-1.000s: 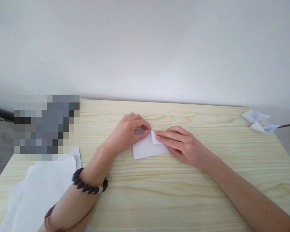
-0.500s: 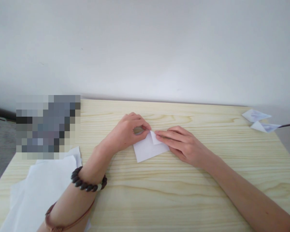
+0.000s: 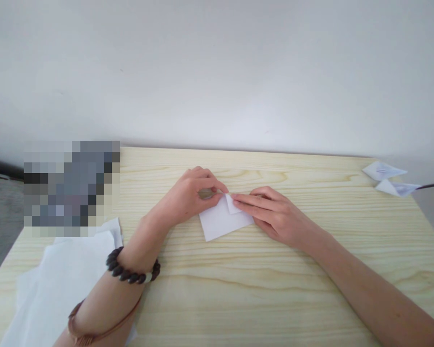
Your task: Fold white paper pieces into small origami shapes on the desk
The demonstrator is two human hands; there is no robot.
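A small folded sheet of white paper (image 3: 222, 222) lies on the table between my hands, one corner flap turned down along its far edge. My left hand (image 3: 193, 195) pinches the far edge of the paper between thumb and forefinger. From the right, my right hand (image 3: 271, 212) lies on the paper, its outstretched fingertips pressing the folded flap and covering part of it. The right thumb is mostly hidden beneath the fingers, near the paper's right corner.
Two folded white paper boats (image 3: 383, 170) sit at the table's far right edge. Loose white sheets (image 3: 72, 270) lie at the left, under my left forearm. Behind them is a pixelated dark object (image 3: 74, 188). A white wall (image 3: 238, 72) borders the wooden table (image 3: 275, 294).
My left forefinger has shifted slightly to the right along the paper's far edge. The right hand and the paper hold nearly the same place.
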